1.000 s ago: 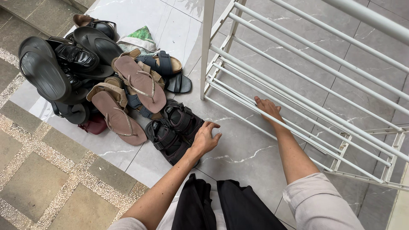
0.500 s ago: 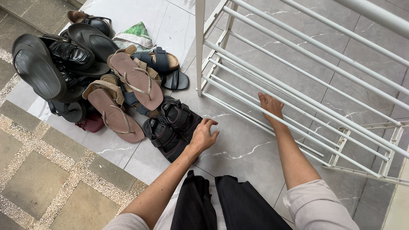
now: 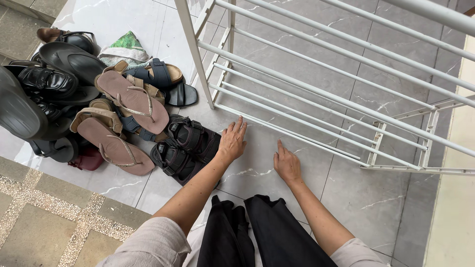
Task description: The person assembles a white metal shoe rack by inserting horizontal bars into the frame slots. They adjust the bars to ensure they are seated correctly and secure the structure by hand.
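2 bare hands resting by a white shoe rack.

The left hand (image 3: pixel 232 141) is lying with fingers spread, touching the black strap sandals (image 3: pixel 185 147); the right hand (image 3: pixel 287 164) is lying flat, fingers together, just below the white rack (image 3: pixel 316 94) on the grey tile floor (image 3: pixel 366 198).

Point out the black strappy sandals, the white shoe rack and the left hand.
black sandals (image 3: pixel 185 148), head view, on the straps of the pair.
white rack (image 3: pixel 200 59), head view, on its front upright post.
left hand (image 3: pixel 232 141), head view, on the back of the hand.
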